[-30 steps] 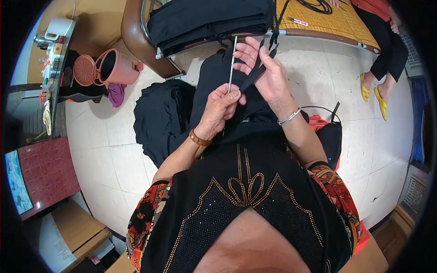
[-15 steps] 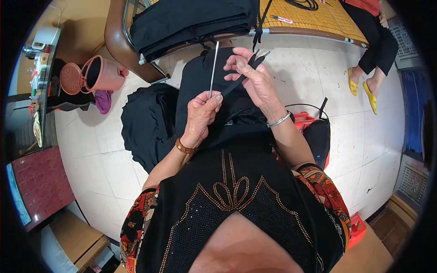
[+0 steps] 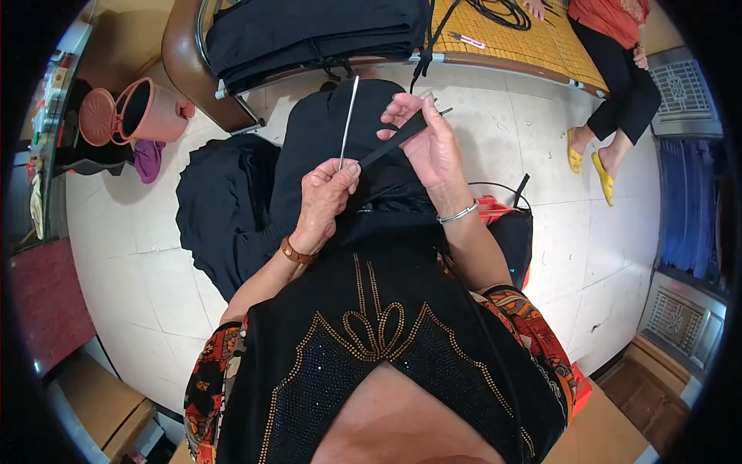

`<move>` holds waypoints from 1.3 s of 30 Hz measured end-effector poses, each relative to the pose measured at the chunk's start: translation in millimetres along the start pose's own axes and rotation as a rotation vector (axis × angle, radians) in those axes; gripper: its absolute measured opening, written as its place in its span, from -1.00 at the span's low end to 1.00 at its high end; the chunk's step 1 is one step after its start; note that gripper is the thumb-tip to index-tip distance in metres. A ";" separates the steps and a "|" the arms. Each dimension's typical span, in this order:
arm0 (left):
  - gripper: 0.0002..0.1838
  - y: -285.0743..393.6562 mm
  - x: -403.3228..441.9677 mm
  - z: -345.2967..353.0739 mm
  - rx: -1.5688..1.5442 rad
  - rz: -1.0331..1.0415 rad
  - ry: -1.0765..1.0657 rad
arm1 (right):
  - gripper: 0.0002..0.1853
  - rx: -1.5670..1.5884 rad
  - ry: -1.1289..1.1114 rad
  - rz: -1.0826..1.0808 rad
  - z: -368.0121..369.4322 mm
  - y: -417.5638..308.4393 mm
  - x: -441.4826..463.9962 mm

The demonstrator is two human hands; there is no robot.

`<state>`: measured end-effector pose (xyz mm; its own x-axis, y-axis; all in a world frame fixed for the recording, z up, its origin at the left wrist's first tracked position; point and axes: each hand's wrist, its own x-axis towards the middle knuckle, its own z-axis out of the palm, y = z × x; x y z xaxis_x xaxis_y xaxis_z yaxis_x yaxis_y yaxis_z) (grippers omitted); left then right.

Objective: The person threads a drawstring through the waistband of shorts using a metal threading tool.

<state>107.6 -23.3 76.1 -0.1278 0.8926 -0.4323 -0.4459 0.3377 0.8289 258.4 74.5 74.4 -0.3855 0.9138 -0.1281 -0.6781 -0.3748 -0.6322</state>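
Observation:
My left hand [image 3: 325, 193], closed, pinches a thin metal rod [image 3: 349, 120] that points up and away from me. One end of a flat black cloth strap [image 3: 389, 147] is at the same fingertips. From there the strap slants up to my right hand [image 3: 437, 151], whose palm faces up and left. The thumb there presses on the strap, with the fingers loosely curled beside it; thin tips poke out past the thumb. Below both hands, dark cloth [image 3: 317, 127] covers my lap.
A bamboo-mat bench [image 3: 495, 56] ahead carries folded black cloth [image 3: 317, 31], black cords [image 3: 502, 14] and small snips [image 3: 468, 40]. Another person in yellow slippers [image 3: 603, 178] sits at right. A pink bin [image 3: 147, 112] stands left; black cloth [image 3: 224, 209] lies beside my legs.
The whole view has shifted, so things appear further left. My right hand has turned and its fingers have curled in more around the strap. The left hand keeps its pinch on the rod.

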 end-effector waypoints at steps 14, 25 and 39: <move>-0.87 -4.5 -1.1 -7.5 -0.100 -0.019 -0.003 | -0.72 0.179 -0.097 -0.026 -14.0 0.3 1.8; -0.88 -11.4 2.9 -18.6 -0.273 -0.110 -0.041 | -0.69 0.320 -0.101 0.074 -15.3 3.9 -4.5; -0.88 -8.7 0.5 -12.0 -0.103 -0.075 -0.034 | -0.52 0.039 0.039 0.098 -25.0 0.5 -13.2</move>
<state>100.8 -29.3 64.4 -0.0615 0.8759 -0.4785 -0.5422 0.3732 0.7528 278.8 66.2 56.8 -0.4274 0.8773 -0.2183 -0.6625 -0.4682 -0.5847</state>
